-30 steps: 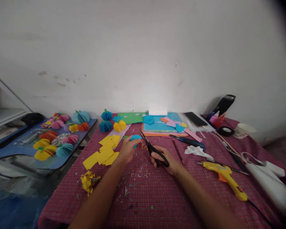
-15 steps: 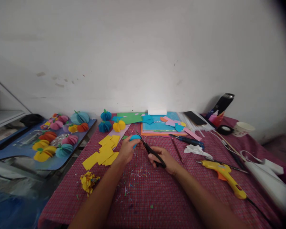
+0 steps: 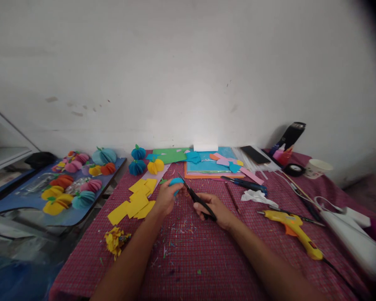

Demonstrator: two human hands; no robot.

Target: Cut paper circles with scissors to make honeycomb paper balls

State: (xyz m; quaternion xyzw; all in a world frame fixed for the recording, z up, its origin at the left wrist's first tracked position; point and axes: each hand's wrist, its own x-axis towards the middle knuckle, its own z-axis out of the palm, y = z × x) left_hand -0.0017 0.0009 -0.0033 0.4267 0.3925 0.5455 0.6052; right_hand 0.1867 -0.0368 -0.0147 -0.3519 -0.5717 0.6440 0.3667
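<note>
Person's mid-cut at the table centre. Left hand pinches a small blue paper piece betw. thumb & fingers, held just above the red checked cloth. Right hand is closed round the handles of black scissors; blades point to 11 o'clock, tips touching the blue piece, blades nearly together.

Progress, my guess: well along overall, this piece only partway. Done: finished paper balls at 9–10 o'clock on the blue side board, a few more blue & yellow ones at 11 near the wall. Trimmings litter the cloth at 6. Left: a fan of uncut yellow squares at 9 of the hands, coloured sheets at 12.

The blue piece looks small, rounded on top, thin & floppy, mostly hidden by fingers; can't tell its full outline. Yellow glue gun lies at 3, untouched.
</note>
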